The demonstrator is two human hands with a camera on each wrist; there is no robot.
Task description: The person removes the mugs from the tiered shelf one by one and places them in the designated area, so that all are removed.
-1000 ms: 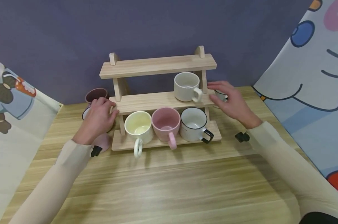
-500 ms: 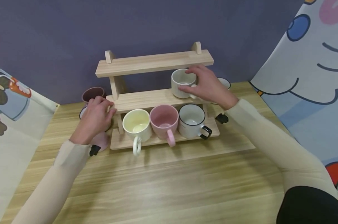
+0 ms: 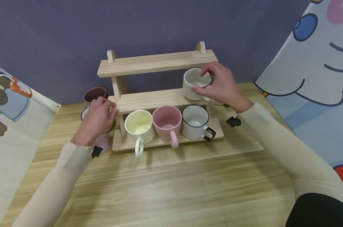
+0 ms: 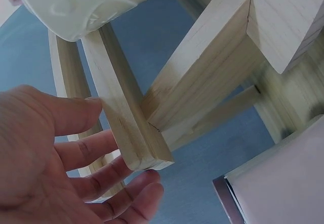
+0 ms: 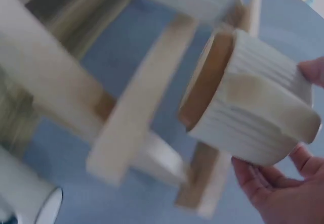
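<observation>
My right hand (image 3: 222,85) grips a white ribbed mug (image 3: 189,88) at the right end of the wooden rack's middle shelf (image 3: 151,100). Thumb and fingers are at its rim in the head view; its handle is partly covered. The right wrist view shows the ribbed mug (image 5: 253,107) with the fingers (image 5: 258,183) round one end. At the shelf's left end, my left hand (image 3: 96,118) holds the board, thumb on one side and fingers on the other. On the bottom shelf stand a pale yellow mug (image 3: 138,124), a pink mug (image 3: 166,121) and a white black-rimmed mug (image 3: 192,124).
Left of the rack, a dark purple mug (image 3: 95,93) and a light pink mug (image 3: 103,142) stand on the table, partly behind my left hand. The rack's top board (image 3: 157,63) overhangs the ribbed mug closely. A dark blue backdrop (image 3: 148,25) stands behind.
My right hand has moved from beside the rack's right end onto the white ribbed mug, gripped it and shifted it right along the middle shelf. My left hand has stayed on the shelf end.
</observation>
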